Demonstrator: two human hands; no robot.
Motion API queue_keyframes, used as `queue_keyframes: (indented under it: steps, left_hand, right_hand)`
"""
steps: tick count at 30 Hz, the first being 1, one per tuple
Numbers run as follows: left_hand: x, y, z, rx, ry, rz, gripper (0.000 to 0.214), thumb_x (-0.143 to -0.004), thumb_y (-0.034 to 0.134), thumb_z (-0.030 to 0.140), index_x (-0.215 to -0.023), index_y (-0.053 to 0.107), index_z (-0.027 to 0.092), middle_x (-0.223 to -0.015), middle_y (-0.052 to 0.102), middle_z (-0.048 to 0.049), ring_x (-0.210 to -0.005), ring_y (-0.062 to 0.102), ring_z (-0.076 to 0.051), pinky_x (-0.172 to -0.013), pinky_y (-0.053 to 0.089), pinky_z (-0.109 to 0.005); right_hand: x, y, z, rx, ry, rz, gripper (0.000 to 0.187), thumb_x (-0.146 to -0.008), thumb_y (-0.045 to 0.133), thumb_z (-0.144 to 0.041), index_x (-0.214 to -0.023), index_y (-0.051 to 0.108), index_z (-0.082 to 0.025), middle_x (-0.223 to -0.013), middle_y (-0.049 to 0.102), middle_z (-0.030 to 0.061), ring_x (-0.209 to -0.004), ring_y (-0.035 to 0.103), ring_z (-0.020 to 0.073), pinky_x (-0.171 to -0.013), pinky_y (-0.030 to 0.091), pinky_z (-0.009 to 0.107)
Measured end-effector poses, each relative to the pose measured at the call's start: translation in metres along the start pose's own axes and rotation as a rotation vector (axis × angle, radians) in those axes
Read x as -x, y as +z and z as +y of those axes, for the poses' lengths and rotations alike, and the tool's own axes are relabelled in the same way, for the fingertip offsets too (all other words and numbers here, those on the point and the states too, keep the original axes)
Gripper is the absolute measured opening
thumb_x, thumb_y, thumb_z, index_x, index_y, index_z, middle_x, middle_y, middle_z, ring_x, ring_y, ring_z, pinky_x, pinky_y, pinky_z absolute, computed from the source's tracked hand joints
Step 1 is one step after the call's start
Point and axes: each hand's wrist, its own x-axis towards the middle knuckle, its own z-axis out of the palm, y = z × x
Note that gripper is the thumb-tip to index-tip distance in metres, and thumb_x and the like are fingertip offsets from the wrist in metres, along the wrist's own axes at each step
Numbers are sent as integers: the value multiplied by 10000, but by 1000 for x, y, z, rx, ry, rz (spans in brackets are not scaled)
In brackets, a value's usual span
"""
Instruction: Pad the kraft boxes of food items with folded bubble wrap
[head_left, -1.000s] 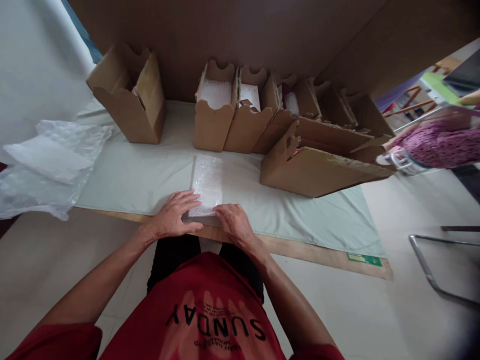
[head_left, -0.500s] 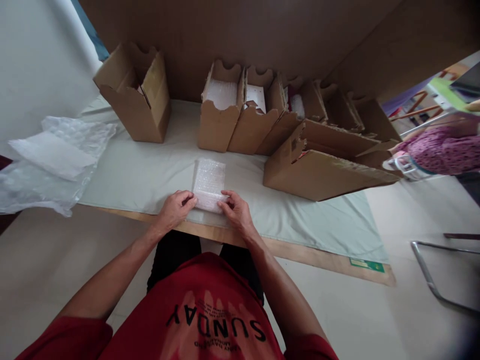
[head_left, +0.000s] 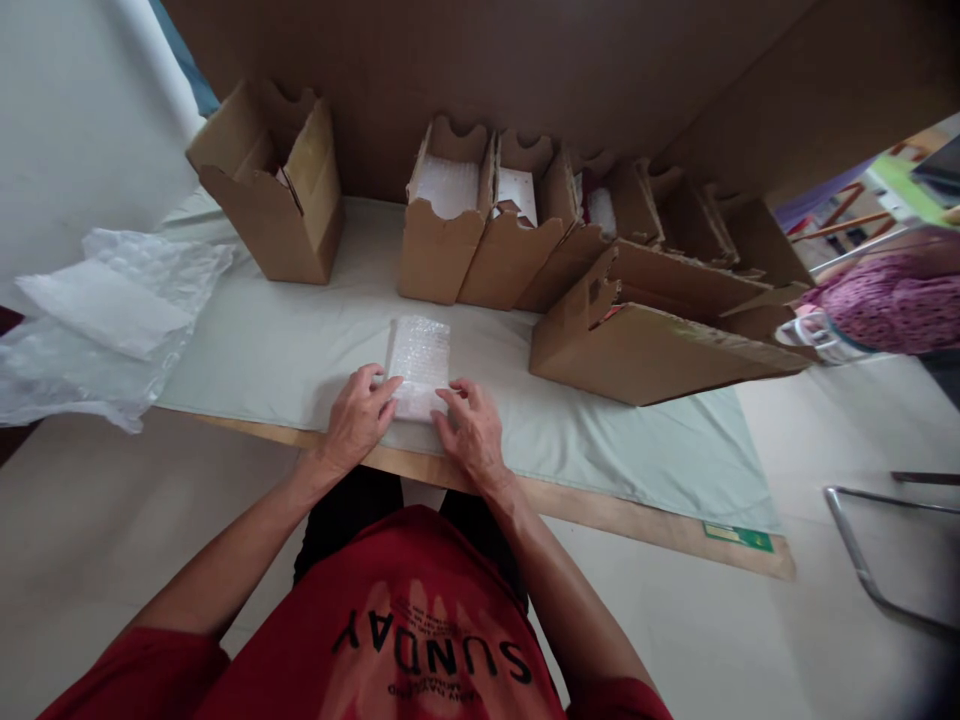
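Note:
A strip of white bubble wrap (head_left: 420,360) lies on the pale green cloth (head_left: 270,350) over the table, partly rolled up at its near end. My left hand (head_left: 358,420) presses on the roll's left end, fingers curled over it. On the right end rests my right hand (head_left: 471,432), its fingers bent onto the wrap. Both hands sit close to the table's front edge.
Several open cardboard boxes (head_left: 442,235) stand in a row at the back; one larger box (head_left: 652,335) lies on its side to the right. A lone box (head_left: 274,190) stands at the back left. Clear plastic bags (head_left: 97,320) lie off the table's left end. A person in purple (head_left: 892,300) is at far right.
The bubble wrap has been rolled away from me, so its flat part is shorter. Both hands have moved forward with the roll.

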Motion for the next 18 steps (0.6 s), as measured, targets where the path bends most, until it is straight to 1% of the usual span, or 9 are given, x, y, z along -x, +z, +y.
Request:
queue_keyframes:
  steps: [3, 4, 6, 8, 10, 12, 13, 15, 18]
  left_hand:
    - [-6, -1, -7, 12, 34, -62, 326, -917, 556, 178, -1193, 730, 205, -1235, 602, -133, -1009, 629, -259, -908, 562, -413]
    - [-8, -1, -9, 21, 38, -79, 322, -920, 548, 192, -1182, 736, 200, -1218, 607, -134, -1035, 625, -272, -931, 557, -433]
    - [-10, -4, -11, 59, 36, -101, 312, -926, 559, 258, -1171, 741, 188, -1218, 609, -139, -1087, 616, -289, -972, 544, -461]
    - [-10, -7, -11, 127, 35, -117, 362, -895, 629, 354, -1199, 727, 183, -1281, 593, -145, -1131, 605, -296, -1007, 529, -475]
    - [-7, -12, -10, 212, 62, -138, 454, -832, 707, 406, -1230, 710, 187, -1357, 576, -147, -1179, 587, -304, -1046, 503, -486]
    - [-4, -16, -9, 296, 95, -161, 427, -823, 706, 385, -1204, 719, 194, -1327, 621, -136, -1194, 582, -302, -1066, 482, -487]
    - [-3, -18, -9, 331, 92, -172, 372, -840, 679, 367, -1168, 731, 200, -1259, 664, -124, -1170, 593, -292, -1052, 487, -477]
    - [-3, -21, -8, 382, 25, -198, 305, -869, 626, 348, -1114, 745, 209, -1083, 722, -95, -1047, 630, -259, -967, 522, -431]
    - [-8, -20, -7, 427, -139, -226, 386, -870, 611, 380, -1188, 715, 188, -933, 720, -61, -789, 623, -191, -775, 533, -336]
  right_hand:
    - [5, -5, 2, 49, -199, -103, 374, -919, 659, -308, -1274, 674, -191, -1457, 587, 154, -1324, 521, 322, -1019, 426, 447]
    - [5, -5, 3, 59, -226, -139, 382, -927, 653, -292, -1294, 662, -189, -1457, 594, 151, -1349, 506, 320, -1029, 414, 449]
    - [1, -5, 5, 67, -230, -187, 339, -964, 594, -231, -1294, 661, -189, -1412, 639, 140, -1338, 528, 297, -1022, 407, 438]
    - [-6, -8, 6, 47, -207, -204, 298, -995, 530, -187, -1250, 685, -195, -1343, 689, 130, -1271, 584, 276, -996, 411, 423]
    - [-11, -14, 5, -10, -187, -210, 280, -1012, 500, -187, -1201, 707, -198, -1232, 742, 123, -1163, 642, 264, -974, 415, 413]
    - [-14, -21, 6, -97, -161, -218, 272, -1022, 491, -216, -1171, 718, -204, -1133, 771, 109, -1048, 677, 248, -958, 420, 401]
    - [-15, -25, 7, -146, -135, -222, 270, -1024, 492, -239, -1164, 720, -209, -1092, 777, 99, -996, 685, 238, -947, 425, 392]
    - [-16, -28, 9, -250, -45, -228, 274, -1023, 494, -298, -1158, 720, -221, -991, 778, 71, -886, 685, 213, -887, 447, 355]
    - [-20, -21, 16, -381, 132, -221, 312, -1008, 497, -383, -1182, 705, -229, -806, 729, 20, -730, 644, 180, -731, 453, 290]
